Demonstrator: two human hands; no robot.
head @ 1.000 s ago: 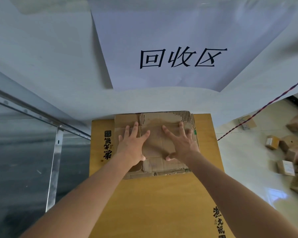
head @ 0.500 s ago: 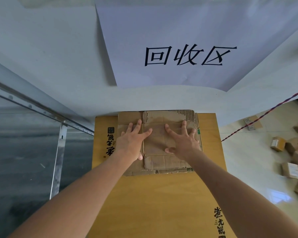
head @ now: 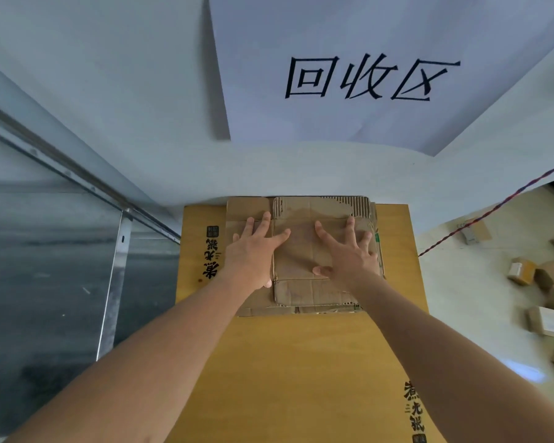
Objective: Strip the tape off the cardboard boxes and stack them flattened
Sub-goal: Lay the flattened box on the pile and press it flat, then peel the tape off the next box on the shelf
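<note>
Reading "回收区", sign above flattened boxes

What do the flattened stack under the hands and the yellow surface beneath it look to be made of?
Flattened stack: brown corrugated cardboard, matte and scuffed; exposed fluting shows along its far edge where the outer paper is torn. Yellow surface: smooth with a faint sheen and black printed characters, possibly a printed carton or a board; the view leaves it open.

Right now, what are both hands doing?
Left hand: open, pressing flat on the flattened cardboard.
Right hand: open, pressing the same cardboard.
</note>
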